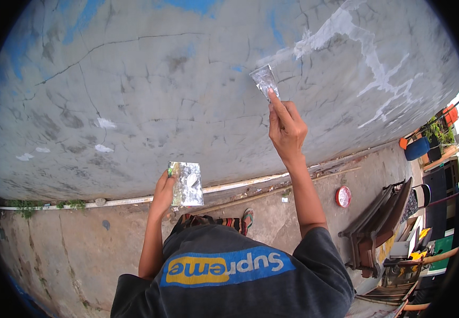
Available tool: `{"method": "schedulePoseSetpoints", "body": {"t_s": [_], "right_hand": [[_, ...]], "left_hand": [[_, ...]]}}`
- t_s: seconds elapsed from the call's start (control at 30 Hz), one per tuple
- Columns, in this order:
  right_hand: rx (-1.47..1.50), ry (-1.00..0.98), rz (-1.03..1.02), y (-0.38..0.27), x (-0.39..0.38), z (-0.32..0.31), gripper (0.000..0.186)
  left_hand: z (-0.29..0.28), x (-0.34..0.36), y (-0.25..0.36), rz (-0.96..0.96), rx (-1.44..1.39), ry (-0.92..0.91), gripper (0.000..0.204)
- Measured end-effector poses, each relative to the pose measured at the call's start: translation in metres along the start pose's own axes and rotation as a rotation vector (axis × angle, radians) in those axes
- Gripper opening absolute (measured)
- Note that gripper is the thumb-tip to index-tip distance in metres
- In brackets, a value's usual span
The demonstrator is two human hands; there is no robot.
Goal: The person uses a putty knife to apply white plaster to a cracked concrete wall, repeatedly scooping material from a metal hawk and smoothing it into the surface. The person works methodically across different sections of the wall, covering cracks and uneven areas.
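Note:
My right hand [288, 130] pinches a small flat scraper [263, 77], its blade at the grey wall [187, 100]. The index finger lies along the blade, which is smeared with whitish paste. Just above and right of it, a streak of white filler [322, 38] runs over the wall and branches downward at the right. Lower down, my left hand [161, 196] grips the left edge of a rectangular plate [189, 197], with a whitish lump on its shiny, smeared face. Dark cracks [118, 41] cross the wall's upper left, and small white patches [104, 123] sit below them.
A pale pipe [118, 202] runs along the foot of the wall, with a thin pole [324, 176] on the concrete floor nearby. A round red tub [342, 196] stands to the right. Beyond it are brown wooden furniture [385, 228] and a blue container [417, 149].

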State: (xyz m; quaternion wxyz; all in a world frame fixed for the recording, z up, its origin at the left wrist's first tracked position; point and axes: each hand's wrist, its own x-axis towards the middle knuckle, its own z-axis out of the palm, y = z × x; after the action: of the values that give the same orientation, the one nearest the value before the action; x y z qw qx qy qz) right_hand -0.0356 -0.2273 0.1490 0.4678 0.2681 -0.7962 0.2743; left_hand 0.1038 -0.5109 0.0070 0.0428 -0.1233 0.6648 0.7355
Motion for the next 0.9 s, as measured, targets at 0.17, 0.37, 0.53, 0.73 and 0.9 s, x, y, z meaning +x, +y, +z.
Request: {"method": "schedulePoseSetpoints", "body": {"t_s": [0.17, 0.37, 0.53, 0.73, 0.9], "right_hand": [[-0.048, -0.030, 0.027, 0.012, -0.008, 0.016, 0.056], [-0.027, -0.180, 0.088, -0.003, -0.046, -0.001, 0.050], [-0.021, -0.082, 0.045, -0.035, 0.002, -0.013, 0.053], [-0.051, -0.073, 0.054, -0.004, -0.023, 0.018, 0.050], [0.010, 0.006, -0.031, 0.007, -0.020, 0.002, 0.048]], "left_hand": [[-0.008, 0.004, -0.009, -0.047, 0.040, 0.016, 0.043], [-0.008, 0.005, 0.000, -0.040, 0.079, 0.007, 0.045], [-0.009, 0.006, -0.001, -0.073, 0.083, -0.034, 0.047], [-0.002, 0.007, 0.007, -0.069, 0.025, -0.051, 0.045], [-0.014, 0.008, -0.003, -0.054, 0.008, 0.006, 0.045]]}}
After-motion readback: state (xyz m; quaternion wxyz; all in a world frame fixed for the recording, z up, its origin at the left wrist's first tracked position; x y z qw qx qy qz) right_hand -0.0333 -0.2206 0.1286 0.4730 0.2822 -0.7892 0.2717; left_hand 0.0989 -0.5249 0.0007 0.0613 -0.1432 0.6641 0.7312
